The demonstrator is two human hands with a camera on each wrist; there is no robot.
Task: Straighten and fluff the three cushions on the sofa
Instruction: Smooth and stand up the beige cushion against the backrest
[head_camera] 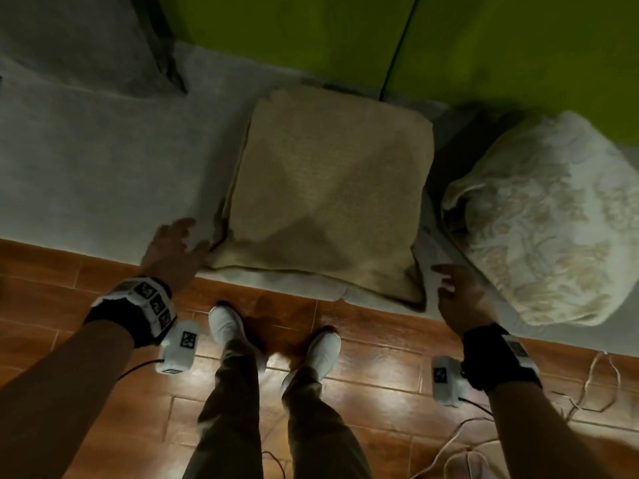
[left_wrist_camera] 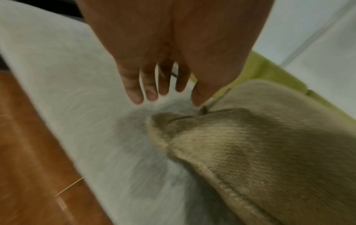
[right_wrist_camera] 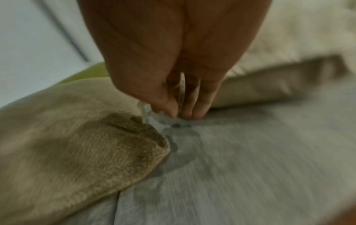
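A beige cushion (head_camera: 328,202) lies flat on the grey sofa seat (head_camera: 103,174), its near edge at the seat's front. A cream patterned cushion (head_camera: 553,219) sits to its right, and a grey cushion (head_camera: 79,46) lies at the far left. My left hand (head_camera: 183,236) is at the beige cushion's near-left corner, fingers straight and spread, holding nothing. In the left wrist view the left hand (left_wrist_camera: 159,94) hovers over the seat beside the cushion corner (left_wrist_camera: 173,126). My right hand (head_camera: 446,281) is by the near-right corner, fingers loose; its fingertips (right_wrist_camera: 186,112) point at the seat cover beside the corner (right_wrist_camera: 134,144).
The green sofa backrest (head_camera: 311,29) runs behind the cushions. Below the seat's front edge is a wood-look tile floor (head_camera: 380,340), where my white shoes (head_camera: 224,326) stand. Loose cables (head_camera: 594,385) trail on the floor at the right.
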